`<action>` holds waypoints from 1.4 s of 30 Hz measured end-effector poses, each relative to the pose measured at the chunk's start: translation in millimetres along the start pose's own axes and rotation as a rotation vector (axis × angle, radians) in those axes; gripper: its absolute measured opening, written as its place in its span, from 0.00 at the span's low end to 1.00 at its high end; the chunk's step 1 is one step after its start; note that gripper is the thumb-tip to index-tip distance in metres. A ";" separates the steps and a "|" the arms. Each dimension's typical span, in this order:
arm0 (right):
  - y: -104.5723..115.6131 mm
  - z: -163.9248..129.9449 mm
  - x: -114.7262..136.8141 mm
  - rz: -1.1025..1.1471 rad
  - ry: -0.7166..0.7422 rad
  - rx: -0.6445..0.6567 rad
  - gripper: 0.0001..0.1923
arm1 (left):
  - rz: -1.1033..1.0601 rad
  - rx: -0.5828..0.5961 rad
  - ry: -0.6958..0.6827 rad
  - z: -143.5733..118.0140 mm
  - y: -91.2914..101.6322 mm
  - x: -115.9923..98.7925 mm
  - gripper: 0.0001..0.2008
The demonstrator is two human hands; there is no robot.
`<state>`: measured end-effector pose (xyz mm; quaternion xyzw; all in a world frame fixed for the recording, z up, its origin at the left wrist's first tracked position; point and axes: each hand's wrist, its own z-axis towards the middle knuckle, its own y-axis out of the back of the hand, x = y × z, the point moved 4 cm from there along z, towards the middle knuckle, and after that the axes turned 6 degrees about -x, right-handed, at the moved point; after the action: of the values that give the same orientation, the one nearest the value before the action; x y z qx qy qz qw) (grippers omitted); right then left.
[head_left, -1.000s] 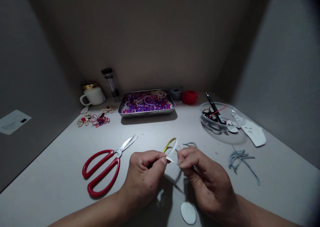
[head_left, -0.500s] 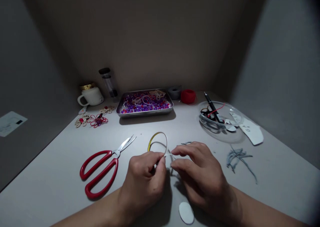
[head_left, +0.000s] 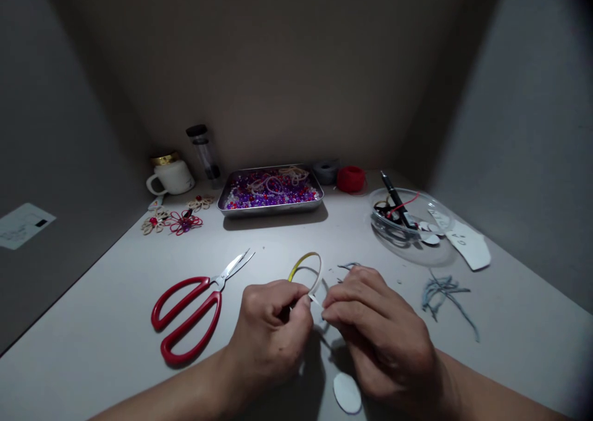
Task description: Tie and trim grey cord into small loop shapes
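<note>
My left hand [head_left: 278,328] is closed, pinching a narrow curved band [head_left: 319,266] between thumb and forefinger. The band arches above the fingers, yellow on one part and whitish on another; I cannot tell what it is made of. Between the hands stretches a thin white strip [head_left: 315,300] at the band's end. My right hand [head_left: 384,328] pinches the strip's other end with closed fingertips. Below them, a white oval piece [head_left: 347,393] lies flat on the table. Red-handled scissors [head_left: 204,310] rest to the left, blades slightly apart.
A metal tray [head_left: 273,210] of beads stands at the back, beside grey [head_left: 325,171] and red cord rolls [head_left: 351,179]. Cord flowers [head_left: 185,221], a mug [head_left: 172,178] and a clear tube [head_left: 204,155] are back left. Right are a clear dish [head_left: 435,214] and blue-grey cord scraps [head_left: 445,292].
The band has shifted slightly right and lower with my left hand. My right fingertips, apart before, have closed together on the white strip.
</note>
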<state>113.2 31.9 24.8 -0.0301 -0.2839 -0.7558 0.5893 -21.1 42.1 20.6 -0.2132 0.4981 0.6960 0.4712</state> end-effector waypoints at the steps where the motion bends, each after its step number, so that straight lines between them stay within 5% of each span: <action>1: 0.5 0.1 1.0 0.004 0.006 0.002 0.12 | -0.040 0.011 0.058 1.2 0.4 0.8 0.14; 6: 2.3 -1.8 1.8 0.081 -0.043 0.006 0.11 | -0.088 -0.138 0.305 15.7 21.8 21.3 0.14; 8: 1.5 -2.1 -7.2 0.154 -0.265 -0.005 0.09 | 0.049 -0.127 0.238 23.2 28.7 28.4 0.13; 12: -7.2 -12.5 -32.4 0.359 -0.948 0.055 0.06 | 0.399 0.041 0.026 25.4 21.7 35.0 0.09; 14: -9.7 -16.1 -36.9 0.453 -1.090 0.059 0.08 | 0.547 -0.014 -0.018 21.8 19.1 35.8 0.13; 17: -9.5 -18.5 -38.7 0.501 -1.136 0.024 0.09 | 0.600 -0.129 -0.054 17.5 18.8 31.3 0.16; 20: -7.4 -17.5 -36.8 0.474 -1.097 0.002 0.10 | 0.349 -0.171 -0.075 17.1 21.1 18.6 0.12; 25: -4.3 -11.8 -27.8 0.373 -0.994 0.074 0.09 | 0.073 0.124 0.048 15.2 11.2 -3.0 0.06; 33: -3.1 -14.8 -16.2 0.301 -0.958 0.121 0.10 | 0.147 0.229 0.241 5.4 4.7 -2.2 0.06; 38: 0.0 -25.0 -26.3 0.422 -1.156 -0.045 0.12 | 0.078 0.217 0.352 2.2 -0.5 4.8 0.07; 42: -0.3 -34.3 -36.4 0.601 -1.352 -0.241 0.15 | -0.308 0.130 0.464 -1.7 -7.6 7.7 0.07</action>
<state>133.9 47.8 -17.8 -0.6286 -0.4788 -0.4050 0.4599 -18.4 44.5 10.3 -0.4090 0.5980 0.5155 0.4576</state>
